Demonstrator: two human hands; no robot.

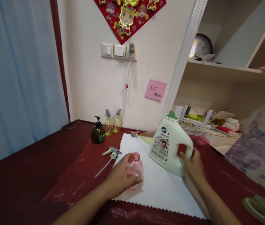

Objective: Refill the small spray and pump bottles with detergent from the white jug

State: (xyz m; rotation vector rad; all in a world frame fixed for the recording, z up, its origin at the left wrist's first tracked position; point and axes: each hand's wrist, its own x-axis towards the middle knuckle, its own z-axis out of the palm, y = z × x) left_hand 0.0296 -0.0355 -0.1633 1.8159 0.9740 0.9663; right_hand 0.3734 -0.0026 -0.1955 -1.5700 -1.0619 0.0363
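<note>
Left hand (pixel 120 178) forward of its bare forearm, fingers curled in a loose grasp, thumb on the near side, right hand (pixel 193 165) ahead and to its right, fingers hooked closed in a grip, wrist angled inward, forearm bare

A dark pump bottle (pixel 98 133) stood beside two small yellow spray bottles (pixel 112 125) at the back of the red table (pixel 24 178), a pink sticky note (pixel 155 90) and light switches (pixel 113 51) hung on the wall, and a clock (pixel 201 46) sat on the shelf (pixel 235 67).
</note>
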